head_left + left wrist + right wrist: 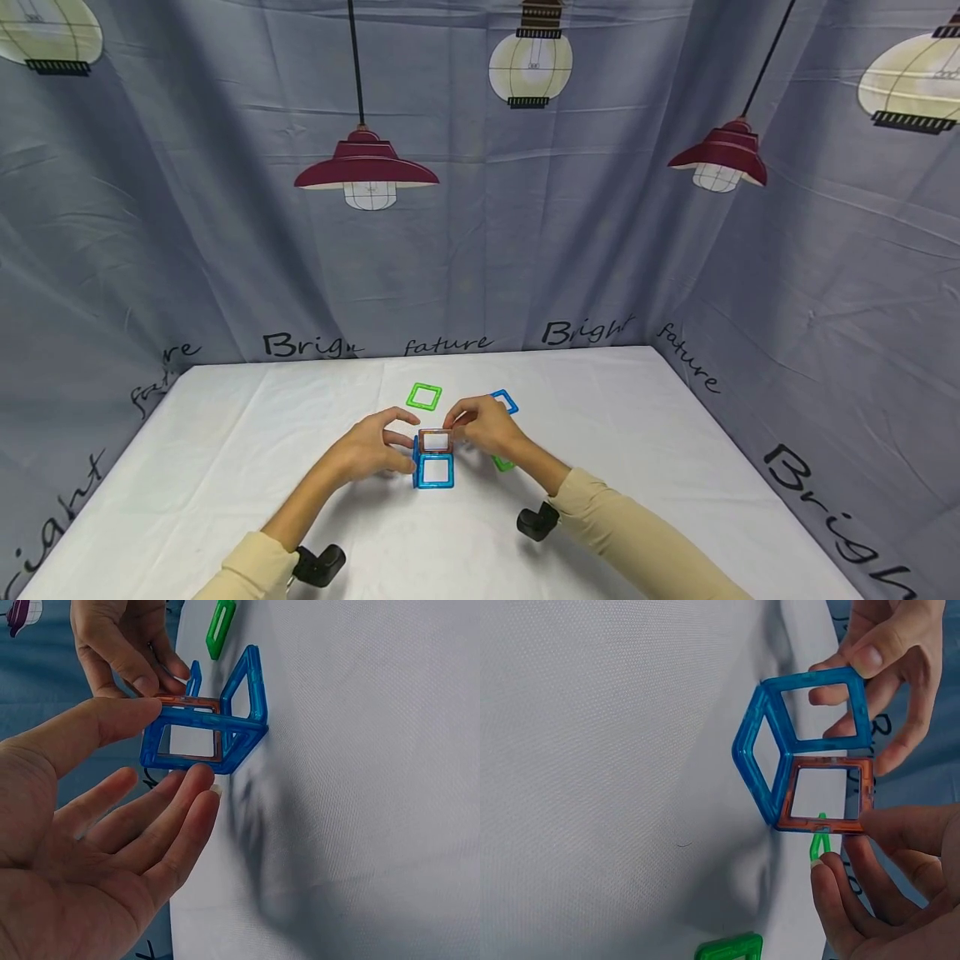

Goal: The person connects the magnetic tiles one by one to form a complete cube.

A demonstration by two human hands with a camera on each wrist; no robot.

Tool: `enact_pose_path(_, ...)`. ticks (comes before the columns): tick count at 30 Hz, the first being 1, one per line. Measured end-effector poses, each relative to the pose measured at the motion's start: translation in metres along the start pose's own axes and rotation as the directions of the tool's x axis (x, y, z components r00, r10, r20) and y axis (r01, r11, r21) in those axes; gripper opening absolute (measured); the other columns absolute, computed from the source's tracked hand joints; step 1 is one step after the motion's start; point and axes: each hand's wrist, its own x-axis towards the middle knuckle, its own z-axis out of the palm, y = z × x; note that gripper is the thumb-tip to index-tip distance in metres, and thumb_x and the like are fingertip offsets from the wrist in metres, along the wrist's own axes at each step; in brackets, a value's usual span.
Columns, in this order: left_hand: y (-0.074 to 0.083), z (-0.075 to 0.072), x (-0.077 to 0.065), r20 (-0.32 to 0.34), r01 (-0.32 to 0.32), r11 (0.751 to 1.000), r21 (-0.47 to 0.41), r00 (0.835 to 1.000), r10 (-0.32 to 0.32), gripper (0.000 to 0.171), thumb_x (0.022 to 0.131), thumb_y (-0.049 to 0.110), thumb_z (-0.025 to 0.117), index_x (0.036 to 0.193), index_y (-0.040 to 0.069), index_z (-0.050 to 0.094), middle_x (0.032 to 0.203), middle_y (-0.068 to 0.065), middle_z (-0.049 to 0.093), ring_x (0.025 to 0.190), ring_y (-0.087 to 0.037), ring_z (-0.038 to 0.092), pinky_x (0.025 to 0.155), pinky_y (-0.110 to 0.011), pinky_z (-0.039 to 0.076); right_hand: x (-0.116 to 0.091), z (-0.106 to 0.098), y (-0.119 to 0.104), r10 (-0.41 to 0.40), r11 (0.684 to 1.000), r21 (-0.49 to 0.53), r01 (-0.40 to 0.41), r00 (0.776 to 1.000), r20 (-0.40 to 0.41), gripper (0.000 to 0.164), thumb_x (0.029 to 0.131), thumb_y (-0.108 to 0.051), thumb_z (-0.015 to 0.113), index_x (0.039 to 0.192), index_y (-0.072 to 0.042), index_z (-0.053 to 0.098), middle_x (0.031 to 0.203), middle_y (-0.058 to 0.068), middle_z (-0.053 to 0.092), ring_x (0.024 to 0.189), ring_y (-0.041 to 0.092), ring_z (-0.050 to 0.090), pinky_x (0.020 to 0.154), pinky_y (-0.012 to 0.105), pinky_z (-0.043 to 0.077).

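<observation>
Three square magnetic tiles are joined at their edges in the middle of the white table. One blue tile (451, 472) lies at the base. A second blue tile (861, 712) stands along its left side, and an orange tile (829, 824) stands at its far edge. My left hand (367, 450) holds the standing blue tile, thumb on one edge and fingertips at the opposite edge. From the right, my right hand (487, 425) pinches the orange tile at its outer corner between thumb and fingers.
A green square tile (412, 395) lies behind the joined tiles. Another blue tile (512, 402) and a second green tile (731, 947) lie to the right, partly covered by my right hand and arm. A grey printed curtain (465, 250) hangs behind the table (600, 433).
</observation>
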Motion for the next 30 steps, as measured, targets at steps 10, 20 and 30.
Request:
enact_pose_path(10, -0.0032, -0.0003, -0.0004, 0.022, -0.045, 0.999, 0.011, 0.999, 0.045, 0.064, 0.075, 0.010, 0.084, 0.136, 0.010, 0.064, 0.122, -0.015, 0.072, 0.102, -0.020, 0.070, 0.077, -0.036, 0.057, -0.0017, 0.0001, -0.0008, 0.010, 1.000, -0.008, -0.010, 1.000, 0.006, 0.015, 0.081, 0.002, 0.072, 0.087, -0.011, 0.076, 0.089, 0.005, 0.076, 0.078, 0.013, 0.064, 0.072, 0.030, 0.050)
enact_pose_path(20, -0.0054, -0.0005, -0.0014, 0.005, -0.055, 0.996, 0.063, 0.999, 0.054, 0.060, 0.077, 0.014, 0.085, 0.134, 0.012, 0.068, 0.120, -0.012, 0.074, 0.102, -0.019, 0.068, 0.077, -0.034, 0.057, -0.0031, -0.0012, -0.0013, 0.014, 1.000, -0.013, -0.014, 1.000, 0.015, 0.015, 0.080, 0.002, 0.071, 0.088, -0.009, 0.077, 0.088, 0.005, 0.076, 0.077, 0.014, 0.063, 0.071, 0.030, 0.049)
enact_pose_path(30, -0.0062, -0.0039, -0.0045, 0.003, -0.079, 0.992, 0.094, 0.997, 0.079, 0.062, 0.078, 0.018, 0.086, 0.137, 0.012, 0.066, 0.119, -0.011, 0.075, 0.102, -0.018, 0.072, 0.091, -0.042, 0.055, -0.0031, 0.0015, -0.0020, 0.028, 1.000, 0.007, -0.028, 1.000, 0.005, 0.013, 0.080, -0.001, 0.073, 0.090, -0.007, 0.078, 0.088, 0.004, 0.076, 0.076, 0.013, 0.063, 0.069, 0.029, 0.049)
